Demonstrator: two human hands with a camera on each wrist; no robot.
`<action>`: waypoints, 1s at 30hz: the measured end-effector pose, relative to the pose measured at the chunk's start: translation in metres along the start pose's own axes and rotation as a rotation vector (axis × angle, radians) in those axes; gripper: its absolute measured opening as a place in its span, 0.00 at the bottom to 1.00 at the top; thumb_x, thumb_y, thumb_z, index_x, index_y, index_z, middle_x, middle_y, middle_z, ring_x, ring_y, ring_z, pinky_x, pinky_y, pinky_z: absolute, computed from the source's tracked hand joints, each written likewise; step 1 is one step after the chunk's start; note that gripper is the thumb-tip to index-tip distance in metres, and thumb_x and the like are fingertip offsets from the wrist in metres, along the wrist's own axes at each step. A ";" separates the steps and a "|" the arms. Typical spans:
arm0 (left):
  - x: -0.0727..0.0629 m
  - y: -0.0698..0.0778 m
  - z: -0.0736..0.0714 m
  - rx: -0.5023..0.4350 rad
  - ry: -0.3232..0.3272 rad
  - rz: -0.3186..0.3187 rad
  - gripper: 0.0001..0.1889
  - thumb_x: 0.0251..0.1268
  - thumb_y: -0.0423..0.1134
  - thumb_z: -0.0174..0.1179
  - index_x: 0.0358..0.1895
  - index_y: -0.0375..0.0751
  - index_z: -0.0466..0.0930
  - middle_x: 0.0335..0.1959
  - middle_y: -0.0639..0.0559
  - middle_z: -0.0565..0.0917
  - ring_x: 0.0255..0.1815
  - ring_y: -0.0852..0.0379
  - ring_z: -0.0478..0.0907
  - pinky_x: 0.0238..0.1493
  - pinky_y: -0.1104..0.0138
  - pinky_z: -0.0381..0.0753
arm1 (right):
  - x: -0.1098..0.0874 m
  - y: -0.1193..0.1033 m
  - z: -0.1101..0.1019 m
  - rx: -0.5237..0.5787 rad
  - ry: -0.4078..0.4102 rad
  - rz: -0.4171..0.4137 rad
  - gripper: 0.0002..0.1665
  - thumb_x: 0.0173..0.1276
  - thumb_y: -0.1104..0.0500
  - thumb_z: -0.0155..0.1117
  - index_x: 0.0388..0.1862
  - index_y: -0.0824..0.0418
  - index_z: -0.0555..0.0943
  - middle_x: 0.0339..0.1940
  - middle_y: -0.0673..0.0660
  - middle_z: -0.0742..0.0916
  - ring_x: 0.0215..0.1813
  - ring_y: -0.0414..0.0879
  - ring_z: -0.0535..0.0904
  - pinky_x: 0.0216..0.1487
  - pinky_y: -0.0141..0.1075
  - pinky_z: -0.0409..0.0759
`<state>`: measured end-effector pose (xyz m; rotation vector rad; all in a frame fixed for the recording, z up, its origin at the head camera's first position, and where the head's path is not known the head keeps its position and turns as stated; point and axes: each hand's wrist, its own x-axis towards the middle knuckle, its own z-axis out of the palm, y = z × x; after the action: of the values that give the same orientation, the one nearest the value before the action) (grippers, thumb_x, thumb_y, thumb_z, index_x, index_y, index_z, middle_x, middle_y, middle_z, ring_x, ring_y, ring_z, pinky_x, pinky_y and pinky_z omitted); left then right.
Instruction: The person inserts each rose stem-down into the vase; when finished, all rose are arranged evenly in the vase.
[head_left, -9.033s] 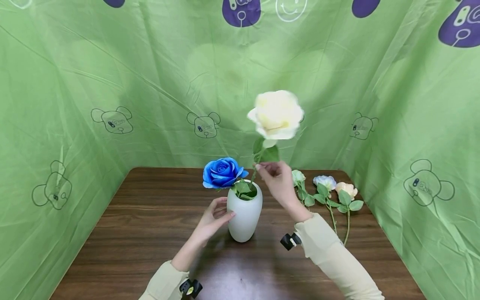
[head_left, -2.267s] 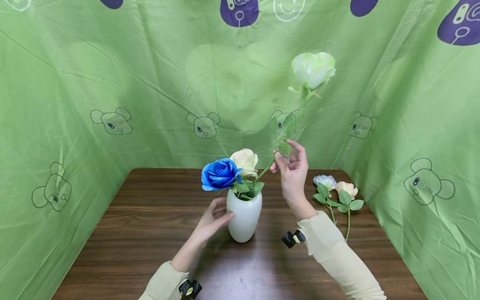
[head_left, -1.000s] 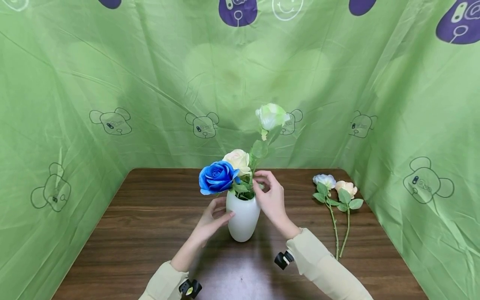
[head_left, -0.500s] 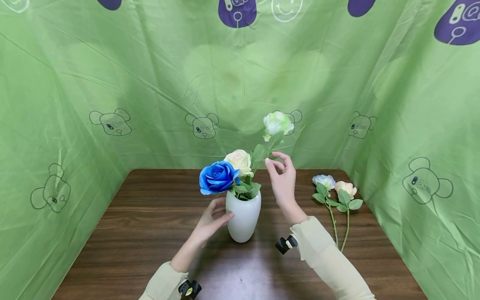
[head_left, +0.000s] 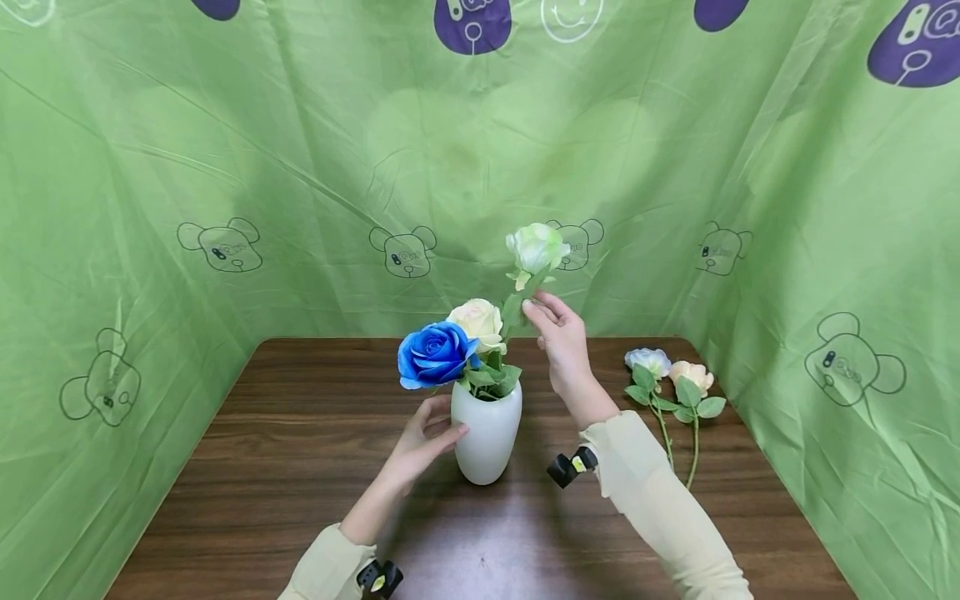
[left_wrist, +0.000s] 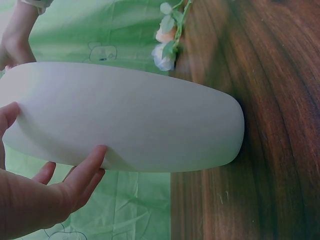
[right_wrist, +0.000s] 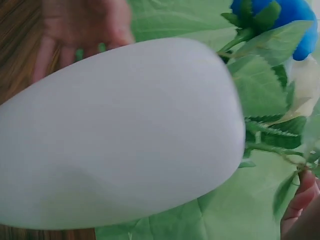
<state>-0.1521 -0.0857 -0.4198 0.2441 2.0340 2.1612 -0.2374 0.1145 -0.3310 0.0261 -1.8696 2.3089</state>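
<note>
A white vase (head_left: 486, 437) stands upright on the table, holding a blue rose (head_left: 437, 356) that leans left and a cream rose (head_left: 478, 323) behind it. My left hand (head_left: 420, 440) steadies the vase from the left, fingers and thumb around its side; the left wrist view shows fingertips touching the vase (left_wrist: 135, 120). Above the rim on the right, my right hand (head_left: 562, 346) pinches the upper stem of a pale green rose (head_left: 537, 247). Its lower stem runs into the vase mouth, partly hidden by leaves. The right wrist view catches those fingers (right_wrist: 301, 200) at the stem.
A pale lilac flower (head_left: 648, 362) and a peach flower (head_left: 692, 377) lie side by side on the right of the wooden table (head_left: 300, 467). Green printed cloth (head_left: 315, 167) hangs along the back and both sides.
The cream rose and then the pale green rose have come into the vase. Lately my right hand let go, moved higher and took the green rose's stem near its bloom. The left hand stays.
</note>
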 end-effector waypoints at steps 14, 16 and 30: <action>0.008 -0.018 -0.004 -0.022 0.008 -0.016 0.29 0.56 0.34 0.60 0.60 0.35 0.58 0.55 0.36 0.64 0.55 0.39 0.64 0.48 0.49 0.69 | -0.010 0.012 0.004 -0.009 -0.001 -0.072 0.11 0.56 0.67 0.63 0.36 0.60 0.71 0.25 0.48 0.81 0.28 0.39 0.74 0.29 0.27 0.71; 0.010 -0.021 -0.005 -0.027 0.008 -0.017 0.30 0.56 0.35 0.60 0.61 0.36 0.58 0.56 0.37 0.64 0.55 0.40 0.64 0.48 0.51 0.70 | -0.014 0.017 0.004 -0.036 -0.010 -0.118 0.11 0.55 0.68 0.63 0.34 0.60 0.72 0.24 0.49 0.81 0.30 0.40 0.76 0.33 0.29 0.73; 0.010 -0.022 -0.006 -0.013 0.009 -0.010 0.30 0.55 0.36 0.61 0.61 0.36 0.58 0.55 0.37 0.65 0.54 0.39 0.65 0.48 0.51 0.71 | -0.037 0.020 0.009 -0.195 -0.090 -0.250 0.11 0.56 0.72 0.61 0.32 0.78 0.70 0.24 0.60 0.83 0.27 0.39 0.72 0.28 0.27 0.68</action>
<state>-0.1634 -0.0879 -0.4418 0.2228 2.0212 2.1727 -0.2048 0.0972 -0.3530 0.3249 -1.9972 1.9842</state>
